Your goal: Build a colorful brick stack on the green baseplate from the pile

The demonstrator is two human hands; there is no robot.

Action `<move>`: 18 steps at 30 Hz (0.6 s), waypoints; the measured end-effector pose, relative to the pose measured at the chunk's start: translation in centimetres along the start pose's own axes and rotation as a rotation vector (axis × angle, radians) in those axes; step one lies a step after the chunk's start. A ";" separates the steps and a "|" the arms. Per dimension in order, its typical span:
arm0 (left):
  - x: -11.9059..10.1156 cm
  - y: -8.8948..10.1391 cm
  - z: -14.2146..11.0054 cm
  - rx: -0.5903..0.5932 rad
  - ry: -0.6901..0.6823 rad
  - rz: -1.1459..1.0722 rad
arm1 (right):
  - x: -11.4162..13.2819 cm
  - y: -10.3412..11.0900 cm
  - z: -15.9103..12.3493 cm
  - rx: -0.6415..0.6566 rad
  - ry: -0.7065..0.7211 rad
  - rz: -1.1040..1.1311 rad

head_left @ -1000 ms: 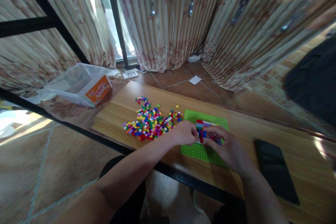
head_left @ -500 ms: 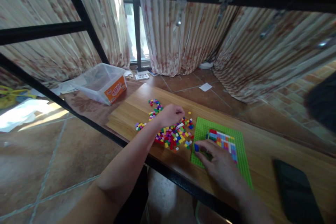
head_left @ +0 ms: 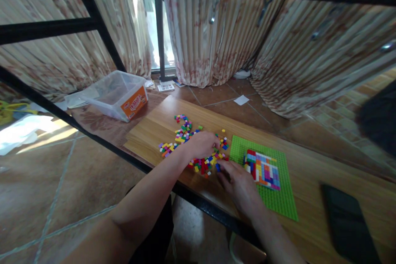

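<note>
Small building bricks (head_left: pixel 202 167) in many colours lie in a loose heap on the wooden table. My left hand (head_left: pixel 202 144) is down over the heap with its fingers curled together; whatever is between them is hidden. At the heap's right edge, my right hand (head_left: pixel 238 179) pinches a blue brick (head_left: pixel 218 167) between thumb and finger. Just beyond it lies a green baseplate (head_left: pixel 283 204). Rows of multicoloured bricks (head_left: pixel 264 169) form a block on the plate's middle.
A dark phone-like slab (head_left: pixel 348 218) rests on the table (head_left: pixel 312 198) at the right. Past the table's far left end, a clear plastic bin (head_left: pixel 116 99) with an orange label stands on the floor. Black metal bars (head_left: pixel 102 39) cross in front of patterned curtains.
My right hand has moved left, off the baseplate to the heap, still with the blue brick. My left hand has come down lower among the loose bricks. The view has shifted slightly.
</note>
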State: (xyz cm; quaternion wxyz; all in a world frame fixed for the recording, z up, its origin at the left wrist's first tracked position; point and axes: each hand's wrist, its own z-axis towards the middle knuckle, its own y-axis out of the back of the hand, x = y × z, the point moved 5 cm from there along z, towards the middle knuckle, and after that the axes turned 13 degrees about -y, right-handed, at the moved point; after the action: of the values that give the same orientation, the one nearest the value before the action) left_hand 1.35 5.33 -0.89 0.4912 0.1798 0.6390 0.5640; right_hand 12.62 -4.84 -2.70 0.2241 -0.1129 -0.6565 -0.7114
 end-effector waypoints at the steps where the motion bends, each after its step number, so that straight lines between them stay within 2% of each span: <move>1: 0.0 0.0 0.0 -0.002 0.007 0.009 | 0.1 0.0 0.0 -0.006 0.000 0.009; 5: 0.0 0.6 0.2 -0.044 0.035 -0.056 | 0.4 0.5 -0.2 -0.038 -0.014 0.045; 8: -0.5 0.8 0.7 -0.108 0.003 -0.265 | -0.1 2.0 -0.2 -0.127 -0.048 0.107; 13: -2.2 -0.2 2.0 -0.225 -0.068 -0.754 | -3.4 5.3 -0.4 -0.353 -0.300 0.317; 18: -4.4 -1.6 3.3 -0.301 -0.049 -1.057 | -5.2 6.0 -0.6 -0.315 -0.489 0.636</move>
State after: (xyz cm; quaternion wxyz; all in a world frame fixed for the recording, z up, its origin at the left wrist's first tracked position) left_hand 6.59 3.19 -0.05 0.7426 -0.2249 0.5429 0.3213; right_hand 20.08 -4.75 0.14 0.2501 -0.5080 -0.5060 -0.6507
